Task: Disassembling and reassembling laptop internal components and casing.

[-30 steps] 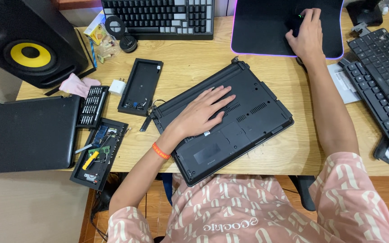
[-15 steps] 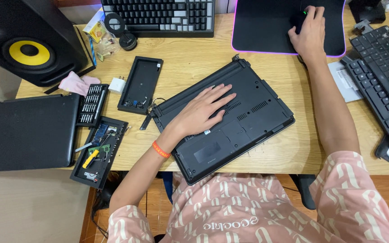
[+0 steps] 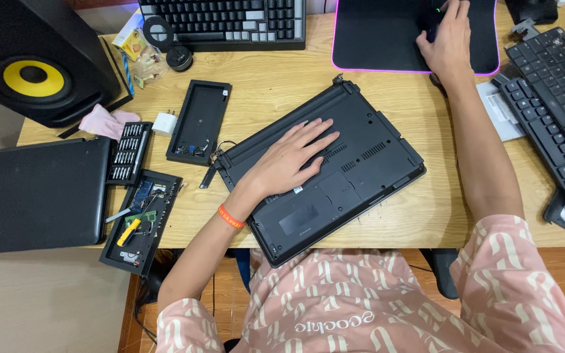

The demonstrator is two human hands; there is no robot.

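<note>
The upturned black laptop (image 3: 325,173) lies at the middle of the bench (image 3: 426,216), pinned flat by the left hand (image 3: 289,160), fingers spread and gripping nothing. The right hand (image 3: 446,39) cups a mouse (image 3: 434,19) on the mat (image 3: 374,36), fingers curled over it, so the step looks like a pause in disassembly; picking up a tool seems next.

— How is the light looking from up there?

— Even and bright; it is falling softly from above, so my left hand (image 3: 290,163) is casting only a faint shadow on the laptop (image 3: 322,173).

— Any glare?

— The desk (image 3: 276,85) is shining a little, and the mat's (image 3: 387,33) edge is glowing pink.

— Sharpness?

— Everything is staying crisp; the wide lens is bending the edges slightly.
</note>
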